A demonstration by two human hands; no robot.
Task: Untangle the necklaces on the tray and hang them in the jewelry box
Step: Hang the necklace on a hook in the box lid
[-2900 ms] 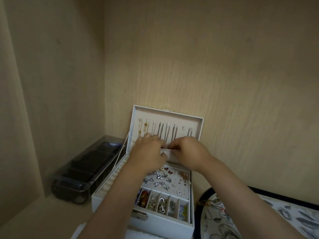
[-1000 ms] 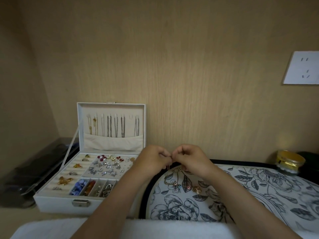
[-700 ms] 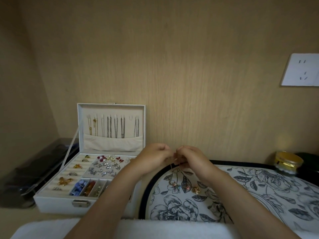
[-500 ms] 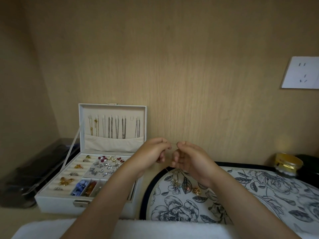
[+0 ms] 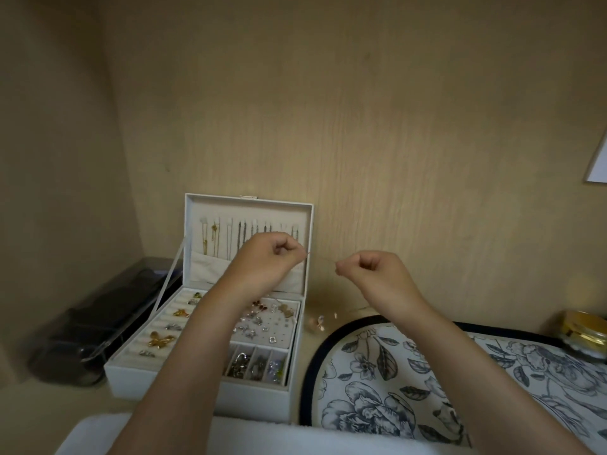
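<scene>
Nearest lies a folded white cloth (image 5: 249, 435), in front of the white rectangular jewelry box (image 5: 256, 405). Right of the box sits the oval floral-printed tray with a dark rim (image 5: 377, 389). Above the box's right side is the left hand (image 5: 272, 257), and further right the right hand (image 5: 368, 267). Each grip pinches one end of a thin gold chain necklace (image 5: 323, 257) drawn between them (its pendants blur below, just right of the box). Behind the left hand, other chains (image 5: 243, 234) hang in the box's upright lid (image 5: 193, 224).
</scene>
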